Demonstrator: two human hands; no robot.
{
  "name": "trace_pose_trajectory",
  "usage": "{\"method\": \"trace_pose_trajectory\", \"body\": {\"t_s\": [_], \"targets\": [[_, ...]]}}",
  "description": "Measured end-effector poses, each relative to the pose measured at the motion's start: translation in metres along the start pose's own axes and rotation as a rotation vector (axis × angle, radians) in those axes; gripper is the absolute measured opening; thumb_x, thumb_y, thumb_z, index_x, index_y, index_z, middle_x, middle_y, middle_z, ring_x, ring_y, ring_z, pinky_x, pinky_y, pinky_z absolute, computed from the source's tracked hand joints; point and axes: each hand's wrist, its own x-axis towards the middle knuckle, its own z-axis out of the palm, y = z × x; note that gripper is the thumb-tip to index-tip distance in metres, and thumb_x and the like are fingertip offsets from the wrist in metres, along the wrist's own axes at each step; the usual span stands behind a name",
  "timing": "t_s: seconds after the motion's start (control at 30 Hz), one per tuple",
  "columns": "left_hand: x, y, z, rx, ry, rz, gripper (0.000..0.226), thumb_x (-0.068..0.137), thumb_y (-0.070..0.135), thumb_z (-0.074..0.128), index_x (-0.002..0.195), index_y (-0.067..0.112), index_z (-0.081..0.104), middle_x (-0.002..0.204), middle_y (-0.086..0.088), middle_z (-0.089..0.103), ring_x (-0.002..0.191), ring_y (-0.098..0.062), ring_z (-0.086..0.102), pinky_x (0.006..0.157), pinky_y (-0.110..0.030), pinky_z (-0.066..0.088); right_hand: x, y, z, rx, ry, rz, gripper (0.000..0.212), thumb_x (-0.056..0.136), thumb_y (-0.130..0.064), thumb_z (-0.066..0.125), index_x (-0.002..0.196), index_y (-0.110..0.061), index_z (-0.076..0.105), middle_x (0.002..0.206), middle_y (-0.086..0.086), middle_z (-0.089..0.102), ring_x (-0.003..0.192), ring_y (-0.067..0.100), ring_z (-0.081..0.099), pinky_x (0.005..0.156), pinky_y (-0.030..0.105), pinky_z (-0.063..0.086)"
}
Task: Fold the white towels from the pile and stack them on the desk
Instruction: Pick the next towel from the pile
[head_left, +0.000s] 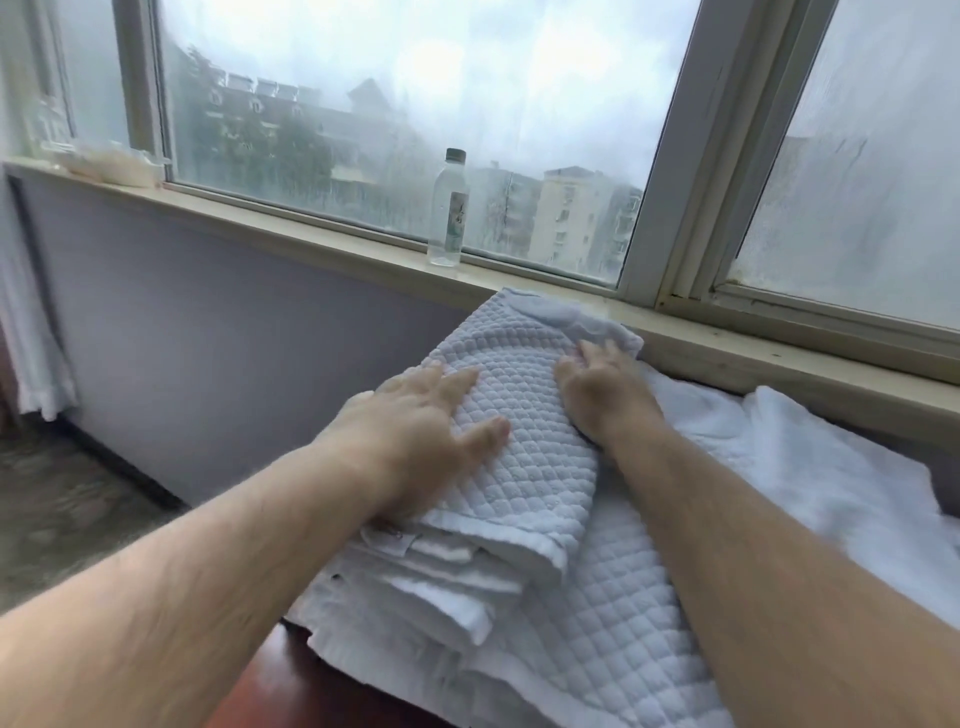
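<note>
A folded white towel (524, 415) with a quilted diamond weave is laid on top of a stack of folded towels (457, 582), whose layered edges are seen at the near left. The stack is placed on a reddish-brown desk (270, 691), of which only a near corner is exposed. A further quilted towel (623, 623) is spread beneath the stack and hangs toward the near edge.

The left hand (415, 431) is laid flat on the left part of the top towel. Its fingers are held straight and spread wide, the thumb being angled out to the right across the fabric. Nothing is gripped by it.

The right hand (602, 384) is pressed on the right part of the same towel, near its far right corner. Its fingers are bent slightly at the tips against the cloth; whether a fold is pinched there cannot be told, as the fingertips are blurred.

A loose pile of plain white towels (810, 467) is heaped to the right, just beside the stack and against the wall below the sill.

A clear plastic bottle (448, 210) with a dark cap is stood upright on the window sill (291, 228), well behind the towels. Pale blurred objects (111, 161) are kept at the sill's far left end. Misted window panes (415, 104) are set above the sill.
</note>
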Motion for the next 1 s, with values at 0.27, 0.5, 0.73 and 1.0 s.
{"method": "trace_pose_trajectory", "body": {"t_s": [0.27, 0.5, 0.73, 1.0], "targets": [[-0.001, 0.000, 0.005, 0.037, 0.020, -0.017, 0.084, 0.088, 0.082, 0.023, 0.159, 0.040, 0.004, 0.169, 0.009, 0.002, 0.154, -0.007, 0.001, 0.124, -0.048, 0.009, -0.021, 0.009, -0.016, -0.079, -0.240, 0.022, 0.062, 0.107, -0.049, 0.019, 0.162, -0.021, 0.014, 0.170, 0.001, 0.004, 0.156, 0.019, 0.005, 0.126, 0.042, 0.008], [-0.049, 0.022, 0.012, 0.091, 0.107, -0.018, 0.073, 0.098, 0.067, 0.026, 0.160, 0.029, 0.013, 0.168, -0.005, 0.010, 0.155, -0.020, 0.007, 0.124, -0.045, 0.008, -0.124, 0.025, -0.075, -0.301, 0.036, -0.038, 0.043, 0.099, -0.040, 0.040, 0.124, -0.013, 0.062, 0.136, 0.008, 0.059, 0.121, 0.025, 0.054, 0.100, 0.041, 0.043], [-0.119, 0.101, 0.034, -0.135, 0.142, 0.173, 0.062, 0.102, 0.059, 0.030, 0.158, 0.031, 0.025, 0.166, 0.004, 0.020, 0.154, -0.013, 0.011, 0.125, -0.038, 0.007, -0.252, 0.110, -0.129, -0.107, 0.320, 0.062, 0.024, 0.089, -0.037, 0.057, 0.099, -0.023, 0.074, 0.109, 0.001, 0.071, 0.104, 0.026, 0.061, 0.085, 0.037, 0.045], [-0.173, 0.260, 0.080, -0.403, 0.256, 0.515, 0.028, 0.096, 0.035, 0.055, 0.123, 0.030, 0.062, 0.131, 0.008, 0.055, 0.126, -0.013, 0.044, 0.104, -0.029, 0.033, -0.376, 0.258, -0.166, 0.083, 0.439, 0.523, 0.016, 0.088, -0.024, 0.064, 0.075, -0.018, 0.070, 0.089, 0.010, 0.074, 0.096, 0.036, 0.065, 0.081, 0.040, 0.052]]}}
